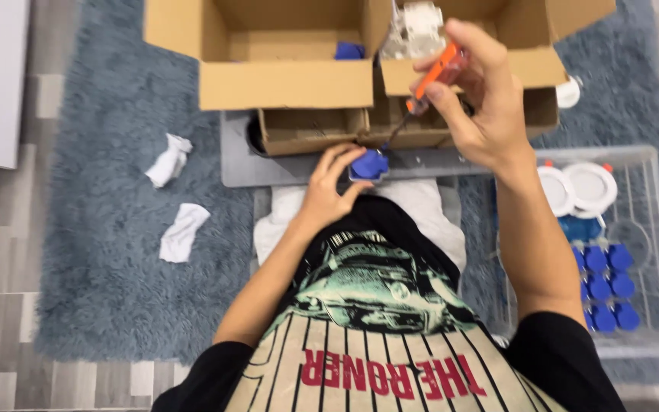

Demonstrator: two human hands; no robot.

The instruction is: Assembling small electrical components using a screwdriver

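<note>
My left hand pinches a small blue plastic part against the edge of a grey board in front of me. My right hand grips an orange-handled screwdriver, held upright, its dark shaft running down to the blue part. A white fitting lies just behind the screwdriver handle, on the edge of a box.
Open cardboard boxes stand at the back, one holding a blue piece. A clear bin on the right holds several blue parts and white round discs. Two crumpled white cloths lie on the grey rug.
</note>
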